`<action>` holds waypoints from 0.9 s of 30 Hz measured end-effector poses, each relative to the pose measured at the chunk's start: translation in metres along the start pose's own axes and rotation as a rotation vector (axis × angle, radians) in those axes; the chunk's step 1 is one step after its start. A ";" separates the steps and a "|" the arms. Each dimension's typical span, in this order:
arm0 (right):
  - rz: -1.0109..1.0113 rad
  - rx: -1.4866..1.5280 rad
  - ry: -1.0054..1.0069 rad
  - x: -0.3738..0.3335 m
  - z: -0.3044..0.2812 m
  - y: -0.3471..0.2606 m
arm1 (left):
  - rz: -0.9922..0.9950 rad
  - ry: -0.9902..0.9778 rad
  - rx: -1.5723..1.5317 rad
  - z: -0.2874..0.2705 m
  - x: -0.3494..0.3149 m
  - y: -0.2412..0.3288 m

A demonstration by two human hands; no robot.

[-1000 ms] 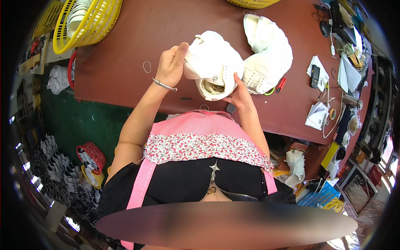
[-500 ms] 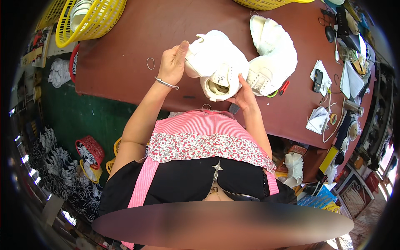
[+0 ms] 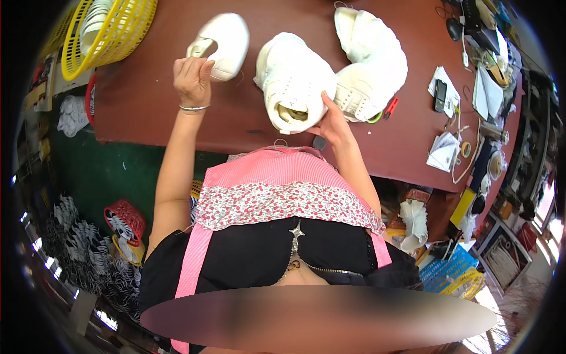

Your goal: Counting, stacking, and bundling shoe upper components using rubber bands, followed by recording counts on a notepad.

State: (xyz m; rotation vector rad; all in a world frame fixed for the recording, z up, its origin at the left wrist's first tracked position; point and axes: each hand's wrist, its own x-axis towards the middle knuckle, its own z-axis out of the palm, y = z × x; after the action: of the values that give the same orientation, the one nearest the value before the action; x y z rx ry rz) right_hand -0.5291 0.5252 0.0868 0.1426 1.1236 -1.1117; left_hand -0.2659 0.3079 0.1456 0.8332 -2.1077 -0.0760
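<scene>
A single white shoe upper (image 3: 231,44) hangs from my left hand (image 3: 193,81), whose fingers pinch it near its opening, apart from the others at the left. My right hand (image 3: 333,123) grips the right side of a stack of nested white shoe uppers (image 3: 298,74). The near upper of that stack shows its opening, which faces me, and lace holes. Right behind my right hand, a second curved stack of white shoe uppers (image 3: 380,65) lies on the red-brown table (image 3: 236,112), touching or nearly touching the first.
At the far left stands a yellow basket (image 3: 127,38) holding white pieces. Red-handled snips (image 3: 391,108) lie beside the second stack. Farther right are a black handheld device (image 3: 440,94), papers (image 3: 443,151), a tape roll (image 3: 466,148) and a cord.
My left hand has moved left and away with one shoe upper, separate from the stack. My right hand still holds the stack. The whole view has shifted slightly.
</scene>
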 end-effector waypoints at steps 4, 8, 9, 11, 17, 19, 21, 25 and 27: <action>0.012 -0.033 -0.013 -0.009 0.012 -0.007 | 0.010 -0.493 0.225 0.022 -0.059 -0.071; 0.028 -0.049 -0.002 -0.003 0.014 -0.008 | -0.187 -0.348 -0.116 0.016 -0.061 -0.020; 0.048 -0.044 0.000 -0.003 0.010 -0.006 | -0.130 -0.405 -0.269 0.008 -0.049 0.011; 0.064 -0.027 0.018 -0.006 0.013 -0.011 | 0.051 -0.517 -0.426 -0.003 -0.021 0.073; 0.125 0.129 -0.008 0.004 0.005 -0.019 | 0.016 -0.758 -0.501 0.014 -0.013 0.083; 0.146 0.126 0.000 0.007 0.004 -0.016 | -0.137 -0.786 -0.530 0.017 -0.008 0.077; 0.168 0.120 0.008 0.006 0.007 -0.015 | -0.284 -0.753 -0.693 0.023 -0.005 0.069; 0.157 0.154 0.012 0.006 0.013 -0.012 | -0.456 -0.697 -0.851 0.032 0.007 0.057; 0.168 0.149 0.013 0.008 0.012 -0.013 | -0.534 -0.665 -0.879 0.036 0.010 0.054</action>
State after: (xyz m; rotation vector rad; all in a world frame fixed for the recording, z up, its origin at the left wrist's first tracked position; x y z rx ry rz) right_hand -0.5308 0.5067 0.0922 0.3551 1.0208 -1.0448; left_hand -0.3255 0.3360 0.1478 0.8311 -2.0131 -1.6159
